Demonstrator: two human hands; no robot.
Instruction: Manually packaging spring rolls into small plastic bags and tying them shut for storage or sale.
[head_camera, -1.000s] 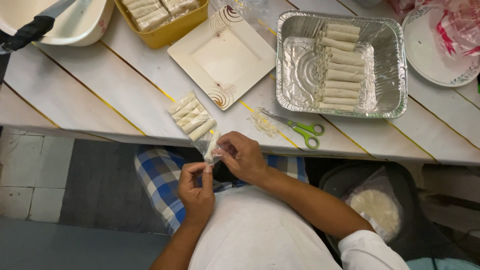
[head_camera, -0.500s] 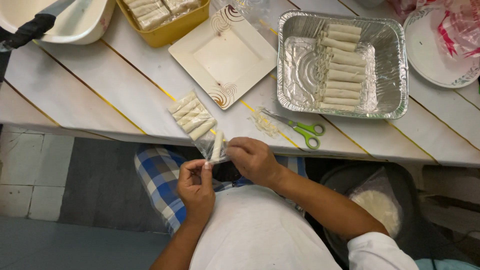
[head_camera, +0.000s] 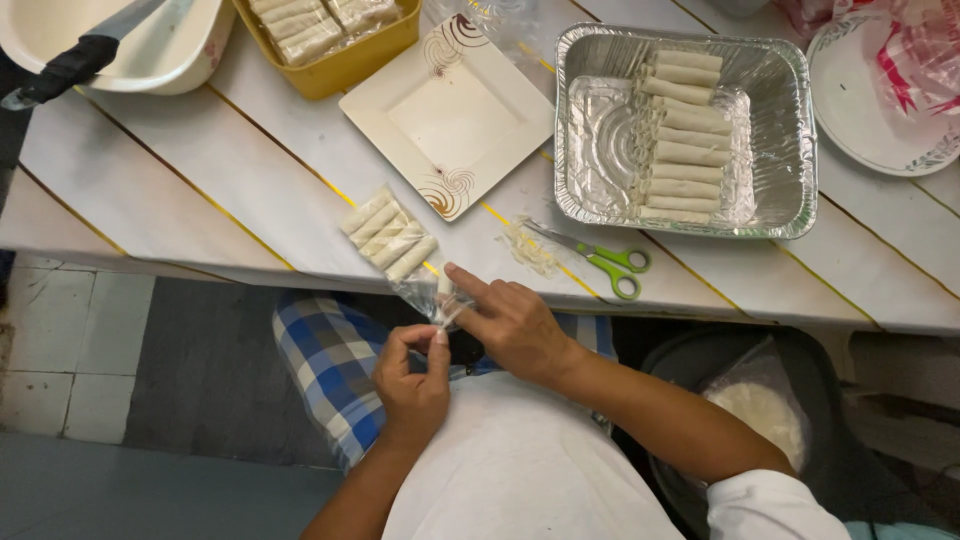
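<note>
Down by the lap, the left hand (head_camera: 415, 375) pinches the open end of a clear plastic bag (head_camera: 425, 293) between thumb and fingertips. Just beyond it, the right hand (head_camera: 510, 325) has its index finger stretched forward and its other fingers curled at the bag's mouth, pressing on a pale spring roll (head_camera: 443, 288) that sits at the opening. Ahead of both hands, on the edge of the white plank table (head_camera: 200, 180), the far end of the bag holds a neat row of packed rolls (head_camera: 388, 237), so this bag looks close to filled, not yet closed. To the right of the hands lie green-handled scissors (head_camera: 600, 260). Farther out, the foil tray (head_camera: 790, 130) holds a column of rolls (head_camera: 680, 135) waiting; a square plate (head_camera: 450, 110) sits bare, and a yellow tub (head_camera: 340, 55) holds bagged packs.
</note>
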